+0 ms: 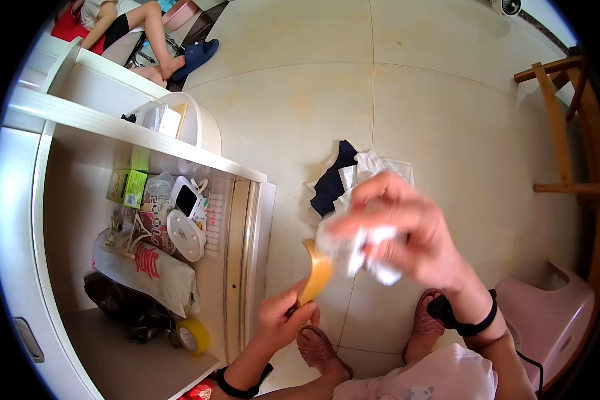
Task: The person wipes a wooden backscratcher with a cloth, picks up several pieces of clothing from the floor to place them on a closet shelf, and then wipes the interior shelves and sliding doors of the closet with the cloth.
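Observation:
My left hand (pixel 287 315) grips a curved, glossy yellow-brown object (pixel 317 272) by its lower end; it looks like wood, perhaps a comb. Just above and to its right, my right hand (pixel 405 230) pinches a crumpled white tissue or cloth (pixel 382 260), blurred by motion. Whether the tissue touches the curved object cannot be made out. Beyond my right hand, a small heap of white pieces (pixel 370 162) and a dark navy piece (pixel 330 189) lies on the tiled floor, partly hidden by that hand.
An open cabinet (pixel 235 240) at left holds a white device (pixel 186 197), a green box (pixel 126 188), a white bag (pixel 152 275) and yellow tape (pixel 193 336). A pink stool (pixel 545 310) and wooden chair (pixel 555 125) stand right. Another person's slippered foot (pixel 195 59) is upper left.

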Demonstrator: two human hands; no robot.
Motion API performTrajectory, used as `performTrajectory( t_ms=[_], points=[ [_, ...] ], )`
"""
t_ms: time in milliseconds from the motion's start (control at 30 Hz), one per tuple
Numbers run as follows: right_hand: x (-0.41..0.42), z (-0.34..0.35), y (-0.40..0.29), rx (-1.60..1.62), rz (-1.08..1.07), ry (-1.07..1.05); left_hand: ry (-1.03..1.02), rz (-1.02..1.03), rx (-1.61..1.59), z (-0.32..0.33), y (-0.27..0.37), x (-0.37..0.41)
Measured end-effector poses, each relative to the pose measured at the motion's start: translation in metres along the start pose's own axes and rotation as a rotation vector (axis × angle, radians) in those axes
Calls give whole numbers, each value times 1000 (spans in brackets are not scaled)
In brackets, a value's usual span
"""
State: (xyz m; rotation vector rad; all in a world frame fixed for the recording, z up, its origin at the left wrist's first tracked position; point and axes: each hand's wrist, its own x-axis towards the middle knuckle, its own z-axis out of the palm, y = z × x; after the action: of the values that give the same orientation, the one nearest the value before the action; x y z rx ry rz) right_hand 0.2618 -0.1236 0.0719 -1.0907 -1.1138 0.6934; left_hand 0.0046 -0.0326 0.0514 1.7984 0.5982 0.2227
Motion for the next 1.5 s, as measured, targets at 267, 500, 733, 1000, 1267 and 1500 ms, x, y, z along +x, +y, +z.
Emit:
performTrajectory(
  t_ms=[267, 500, 733, 1000, 1267, 1500],
  points=[
    [-2, 12, 11, -24, 206, -117, -48, 40, 42, 2, -2, -13],
    [-13, 12, 27, 280, 265, -93, -71, 46, 47, -11, -12, -24],
    [-37, 13, 45, 437, 556, -97, -147, -50, -243, -28, 31, 23],
    [2, 13, 17, 738, 737, -92, -289, -167, -281, -10, 19, 32],
    [19, -58, 36, 877, 667, 405, -216, -512, -138, -11, -14, -14],
    [49, -63, 50, 761, 678, 745, 238, 87, 721, 6, -39, -28]
  ],
)
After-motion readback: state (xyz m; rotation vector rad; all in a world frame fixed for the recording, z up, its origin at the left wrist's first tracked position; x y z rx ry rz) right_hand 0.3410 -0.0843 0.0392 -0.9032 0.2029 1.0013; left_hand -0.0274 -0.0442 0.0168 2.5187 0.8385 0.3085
